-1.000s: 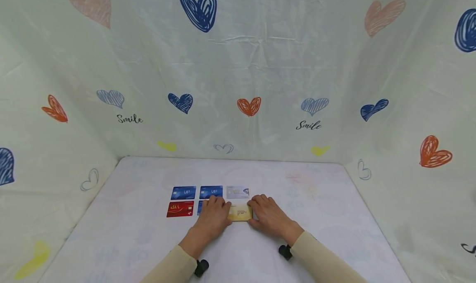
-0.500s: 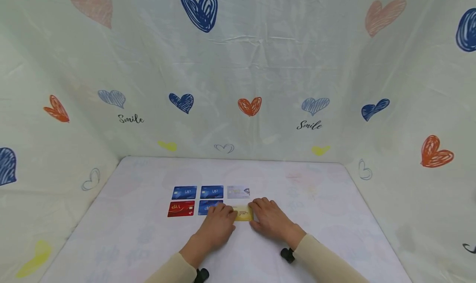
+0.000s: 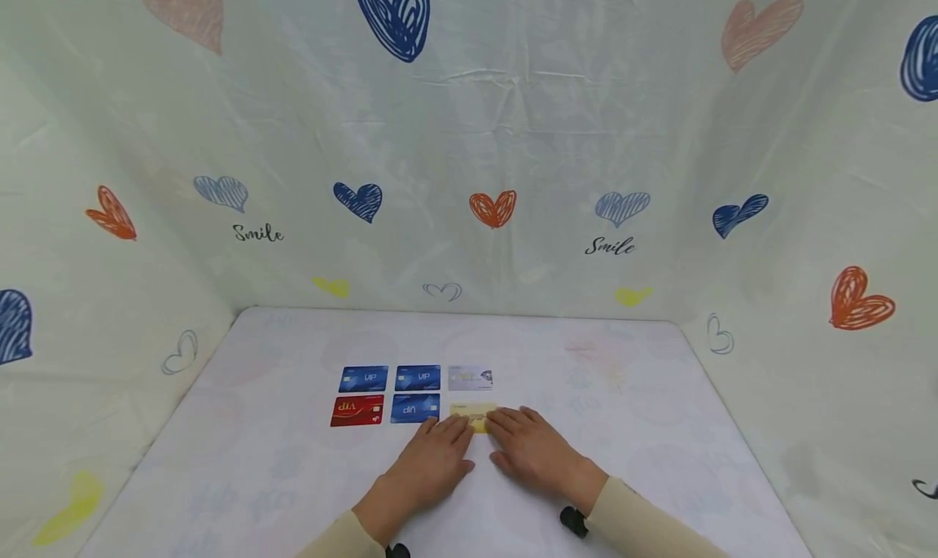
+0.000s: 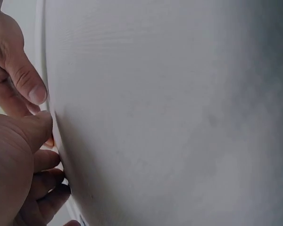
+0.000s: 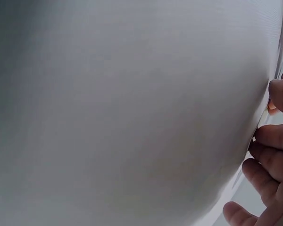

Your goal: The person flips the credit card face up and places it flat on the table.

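Observation:
A gold card (image 3: 469,409) lies flat on the white tabletop in the head view, its near part covered by fingers. My left hand (image 3: 434,463) rests its fingertips on the card's near left part, thumb spread toward the right. From the right, my right hand (image 3: 538,454) touches the card's right side with relaxed fingers. Just left of the gold card is a blue VIP card (image 3: 414,408), printed upside down to me. Behind the gold one lies a silver card (image 3: 471,378). In the left wrist view, the left hand (image 4: 19,165) has its fingers down at the table; the card is hidden there.
Two more blue VIP cards, one at the far left (image 3: 362,379) and one beside it (image 3: 418,378), form the back row with the silver card. A red VIP card (image 3: 357,410) ends the front row. A heart-patterned curtain (image 3: 469,134) encloses the white table (image 3: 623,395).
Both hands have drawn back slightly toward me, the left one more. The gold card and the lower blue card are now more exposed. The gold card stays in about the same place.

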A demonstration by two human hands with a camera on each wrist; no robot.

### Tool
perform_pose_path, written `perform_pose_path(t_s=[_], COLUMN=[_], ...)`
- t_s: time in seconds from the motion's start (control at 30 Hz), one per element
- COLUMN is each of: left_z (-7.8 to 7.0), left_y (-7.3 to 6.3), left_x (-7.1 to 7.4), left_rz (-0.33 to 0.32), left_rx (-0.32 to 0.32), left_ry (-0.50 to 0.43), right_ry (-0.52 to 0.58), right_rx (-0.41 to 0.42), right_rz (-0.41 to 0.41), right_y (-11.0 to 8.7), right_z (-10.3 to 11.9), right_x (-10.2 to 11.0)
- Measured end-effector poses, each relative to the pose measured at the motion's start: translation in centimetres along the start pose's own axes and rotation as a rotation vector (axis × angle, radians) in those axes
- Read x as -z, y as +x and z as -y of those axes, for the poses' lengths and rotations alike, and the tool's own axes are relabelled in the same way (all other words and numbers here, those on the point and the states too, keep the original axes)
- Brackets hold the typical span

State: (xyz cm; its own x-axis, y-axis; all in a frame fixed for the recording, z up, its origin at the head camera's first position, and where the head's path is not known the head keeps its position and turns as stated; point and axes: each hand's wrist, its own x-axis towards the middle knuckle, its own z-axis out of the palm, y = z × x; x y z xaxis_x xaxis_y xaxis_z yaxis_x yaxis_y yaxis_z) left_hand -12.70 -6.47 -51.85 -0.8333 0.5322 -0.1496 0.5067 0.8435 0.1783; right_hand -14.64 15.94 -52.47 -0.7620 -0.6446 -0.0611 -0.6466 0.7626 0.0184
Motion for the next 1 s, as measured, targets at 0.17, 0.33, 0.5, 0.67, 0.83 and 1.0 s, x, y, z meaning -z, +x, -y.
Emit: perform_pose_path(t_s=[0.17,0.33,0.5,0.67,0.83,1.0], left_z=[0.3,0.5,0.7,0.7,0.6,0.6], left_y=[0.2,0.5,0.8,0.9,0.8,0.8], left_x=[0.1,0.1,0.0,0.0,0.2,0.2], left_rz=[0.004,0.014,0.016,0.024,0.029,0.028], left_rx=[0.021,0.036,0.035,0.033,0.031,0.042], left_ry=[-0.003,-0.027,-0.024,-0.032,-0.037,-0.047], right_ry=[-0.010,-0.009,-0.001,0.014,0.019,0.027], right_rx=[-0.009,-0.018,-0.028,-0.036,-0.040,-0.041], right_rz=[0.008,0.010,0.017,0.021,0.019,0.013], right_y=[0.5,1.0,1.2,1.1,1.0,1.0], right_z=[0.2,0.2,0.1,0.1,0.1,0.1], right_x=[-0.1,-0.2,0.0,0.1,0.2,0.2])
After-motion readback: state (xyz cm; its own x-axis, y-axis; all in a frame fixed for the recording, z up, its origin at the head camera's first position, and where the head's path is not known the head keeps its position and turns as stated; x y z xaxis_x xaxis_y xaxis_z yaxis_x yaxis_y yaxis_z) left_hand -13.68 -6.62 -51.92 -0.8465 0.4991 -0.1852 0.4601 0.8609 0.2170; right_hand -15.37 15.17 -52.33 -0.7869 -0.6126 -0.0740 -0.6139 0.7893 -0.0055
